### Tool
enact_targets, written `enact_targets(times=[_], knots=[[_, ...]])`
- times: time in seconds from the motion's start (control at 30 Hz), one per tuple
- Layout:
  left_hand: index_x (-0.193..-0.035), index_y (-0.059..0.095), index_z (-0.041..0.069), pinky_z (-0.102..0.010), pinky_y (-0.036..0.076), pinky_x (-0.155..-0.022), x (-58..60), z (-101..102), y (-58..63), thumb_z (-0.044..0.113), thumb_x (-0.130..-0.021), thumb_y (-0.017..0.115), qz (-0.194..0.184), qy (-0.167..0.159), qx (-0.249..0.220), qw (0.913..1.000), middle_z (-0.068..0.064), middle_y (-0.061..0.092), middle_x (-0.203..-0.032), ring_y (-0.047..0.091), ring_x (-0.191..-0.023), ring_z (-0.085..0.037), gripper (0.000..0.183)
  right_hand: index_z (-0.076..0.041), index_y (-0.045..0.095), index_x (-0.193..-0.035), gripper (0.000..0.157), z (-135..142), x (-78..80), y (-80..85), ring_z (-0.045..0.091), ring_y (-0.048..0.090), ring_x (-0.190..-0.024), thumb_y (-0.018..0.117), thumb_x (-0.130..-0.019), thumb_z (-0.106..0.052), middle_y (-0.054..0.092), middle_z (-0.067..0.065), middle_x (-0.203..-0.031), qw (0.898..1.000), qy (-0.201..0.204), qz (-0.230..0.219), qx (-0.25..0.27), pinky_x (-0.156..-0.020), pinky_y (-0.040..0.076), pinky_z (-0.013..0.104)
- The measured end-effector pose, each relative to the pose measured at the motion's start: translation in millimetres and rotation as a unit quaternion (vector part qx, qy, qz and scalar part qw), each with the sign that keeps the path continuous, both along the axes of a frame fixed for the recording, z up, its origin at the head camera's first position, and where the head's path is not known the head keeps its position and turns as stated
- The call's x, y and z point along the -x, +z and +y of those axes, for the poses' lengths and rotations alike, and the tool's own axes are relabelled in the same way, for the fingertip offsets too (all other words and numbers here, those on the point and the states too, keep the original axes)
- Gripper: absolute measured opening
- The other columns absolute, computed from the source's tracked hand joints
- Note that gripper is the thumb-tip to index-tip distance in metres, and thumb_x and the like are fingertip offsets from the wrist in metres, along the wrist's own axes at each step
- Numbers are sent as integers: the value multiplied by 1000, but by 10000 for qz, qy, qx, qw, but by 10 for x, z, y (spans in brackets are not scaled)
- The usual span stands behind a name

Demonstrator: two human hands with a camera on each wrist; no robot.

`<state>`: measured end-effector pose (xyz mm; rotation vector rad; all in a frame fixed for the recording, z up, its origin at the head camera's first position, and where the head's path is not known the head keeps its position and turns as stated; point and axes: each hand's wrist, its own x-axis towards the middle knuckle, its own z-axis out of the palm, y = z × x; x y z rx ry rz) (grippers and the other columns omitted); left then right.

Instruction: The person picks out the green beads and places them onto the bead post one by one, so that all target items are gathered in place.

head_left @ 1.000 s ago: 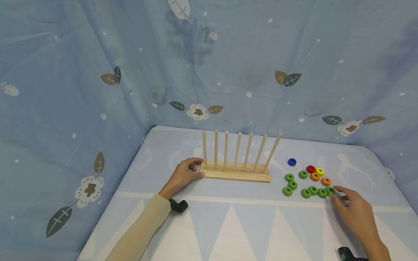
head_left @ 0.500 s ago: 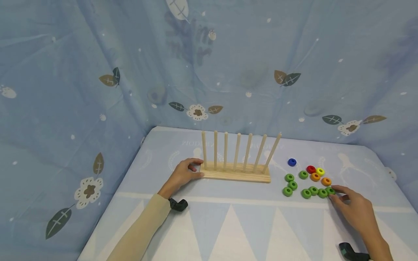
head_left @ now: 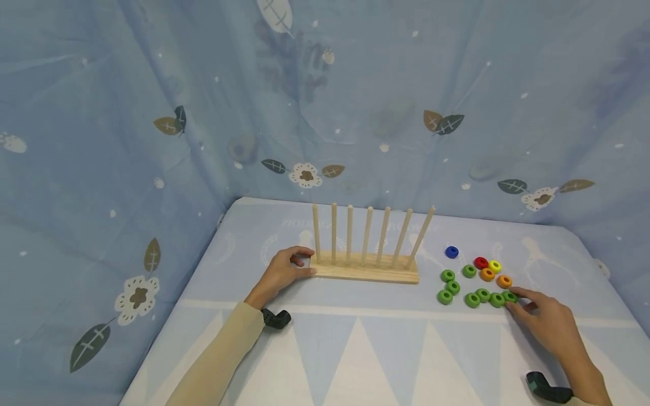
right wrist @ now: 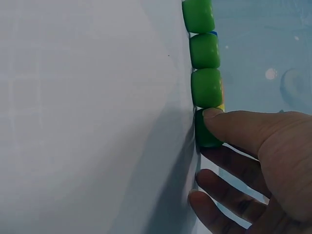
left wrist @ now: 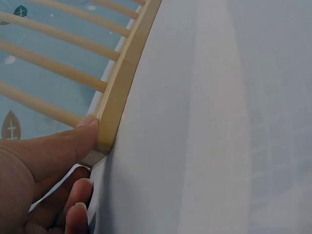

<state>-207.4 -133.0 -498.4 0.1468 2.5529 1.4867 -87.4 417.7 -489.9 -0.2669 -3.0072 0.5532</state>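
A wooden peg rack (head_left: 363, 273), a flat base with several upright pegs, stands mid-table. At its left end my left hand (head_left: 282, 270) grips the base; in the left wrist view the thumb (left wrist: 68, 141) presses the corner beside the end peg. To the right, several green beads (head_left: 472, 299) with holes lie on the cloth. My right hand (head_left: 545, 321) pinches the rightmost green bead (head_left: 509, 296) of the front row between thumb and index finger. Up close, that bead (right wrist: 204, 127) sits at cloth level against its neighbour, the other fingers loosely bent below.
Behind the green beads lie a blue bead (head_left: 451, 252), a red bead (head_left: 481, 263), a yellow bead (head_left: 495, 265) and two orange beads (head_left: 504, 281). Patterned blue curtains (head_left: 355, 101) rise along the back and sides of the table. Dark wrist cameras (head_left: 276, 319) sit on both wrists.
Almost nothing has moved. The view has shifted slightly, and the right hand's fingers have drawn in closer around the rightmost green bead. The left hand stays on the rack.
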Motion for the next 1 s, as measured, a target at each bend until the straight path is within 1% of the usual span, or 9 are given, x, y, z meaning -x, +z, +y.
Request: enact_targets(times=[0.1, 0.17, 0.3, 0.37, 0.47, 0.53, 0.73, 0.9, 1.0], knots=[[-123, 70, 25, -43, 47, -84, 3, -6, -12, 22, -82, 86, 61, -8, -33, 10000, -3, 63, -104, 57, -93, -20, 45, 6, 62, -124, 48, 10, 15, 7, 40, 61, -84, 77, -88, -21, 64, 31, -105, 10000, -4, -55, -17, -65, 48, 51], [-123, 70, 25, -43, 47, -85, 8, -8, -19, 23, -82, 86, 116, -31, -44, 9999, -2, 63, -104, 57, -94, -19, 45, 7, 62, -123, 48, 11, 19, 17, 38, 61, -82, 77, -88, -22, 65, 30, -104, 10000, -56, -70, 17, -63, 47, 49], [-124, 69, 25, -43, 47, -86, 10, -12, -17, 24, -83, 86, 219, -111, -30, 9997, -1, 64, -105, 57, -96, -19, 45, 7, 62, -121, 49, 3, 21, 40, 34, 61, -77, 77, -89, -26, 67, 25, -96, 9996, -265, -96, 74, -59, 46, 43], [-125, 68, 25, -43, 47, -87, 5, -13, -13, 24, -83, 85, 206, -150, -21, 9997, 0, 63, -107, 57, -97, -19, 45, 8, 61, -120, 50, -7, 23, 52, 32, 61, -76, 77, -89, -28, 66, 24, -94, 9990, -419, -150, 104, -57, 45, 40], [-126, 68, 24, -43, 47, -88, 1, -15, -12, 24, -83, 85, 133, -178, -7, 9998, 1, 63, -109, 57, -98, -19, 46, 8, 61, -120, 52, -25, 21, 67, 33, 61, -77, 77, -89, -29, 66, 26, -99, 9977, -630, -214, 129, -56, 44, 37], [-126, 68, 24, -43, 46, -88, 3, -17, -8, 23, -83, 85, 95, -196, -12, 9998, 1, 63, -111, 56, -100, -19, 46, 8, 61, -119, 52, -36, 12, 74, 33, 62, -77, 77, -89, -30, 66, 27, -103, 9973, -705, -154, 137, -54, 44, 35], [-126, 68, 24, -43, 45, -89, 23, -20, 11, 22, -84, 85, 98, -265, -114, 9995, 1, 62, -114, 55, -103, -21, 46, 6, 62, -120, 50, -68, -24, 130, 33, 63, -78, 77, -90, -31, 66, 28, -109, 9982, -531, 260, 135, -53, 42, 31], [-125, 68, 24, -43, 45, -88, 23, -26, 1, 23, -84, 85, 34, -314, -140, 9994, 2, 62, -115, 54, -103, -21, 45, 5, 61, -123, 50, -127, -41, 194, 33, 63, -77, 76, -90, -30, 65, 29, -111, 9983, -486, 308, 132, -53, 41, 31], [-124, 69, 24, -42, 44, -89, 23, -30, -3, 22, -83, 85, 14, -322, -172, 9993, 2, 62, -115, 54, -103, -21, 45, 5, 61, -124, 50, -187, -39, 217, 34, 63, -78, 77, -90, -29, 65, 30, -112, 9981, -440, 416, 134, -52, 41, 31]])
